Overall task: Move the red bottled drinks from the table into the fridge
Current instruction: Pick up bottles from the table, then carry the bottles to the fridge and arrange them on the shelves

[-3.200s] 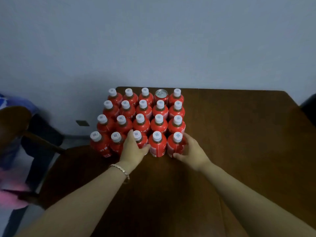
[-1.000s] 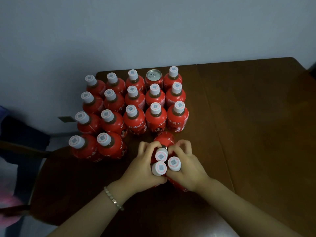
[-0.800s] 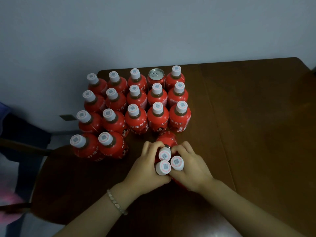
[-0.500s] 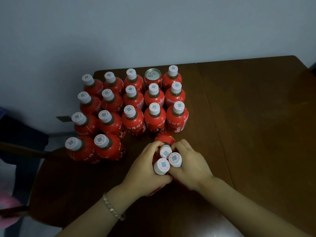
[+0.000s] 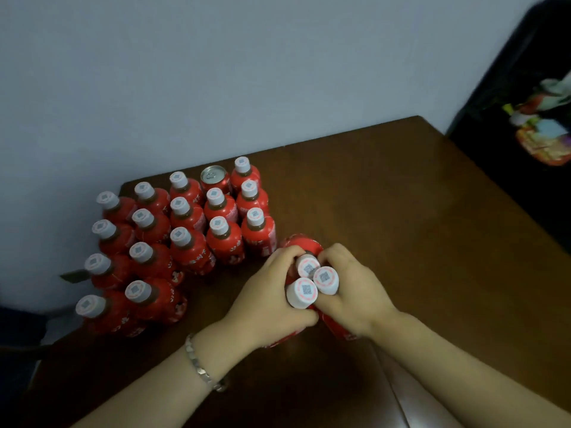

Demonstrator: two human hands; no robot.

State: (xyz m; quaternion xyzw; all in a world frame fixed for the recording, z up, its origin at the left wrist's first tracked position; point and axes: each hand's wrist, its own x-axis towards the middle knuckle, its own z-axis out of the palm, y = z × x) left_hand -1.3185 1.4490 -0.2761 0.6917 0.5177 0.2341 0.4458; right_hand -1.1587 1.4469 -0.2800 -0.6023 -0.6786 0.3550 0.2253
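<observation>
**Red bottled drinks (image 5: 301, 244): three bunched in a double grip**

The three, caps touching, are nearer the camera than the silver-topped can (image 5: 213, 176) and to its right. The left hand (image 5: 268, 301) and right hand (image 5: 355, 291) each wrap a curled grip round this trio. The other bottles (image 5: 188, 245) stand packed beside the can on the brown desk (image 5: 401, 211).

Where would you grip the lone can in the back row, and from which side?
Probably its upper rim, from above: the can stands upright with bottles tight on its left, right and front, so only its top is clearly free.
</observation>
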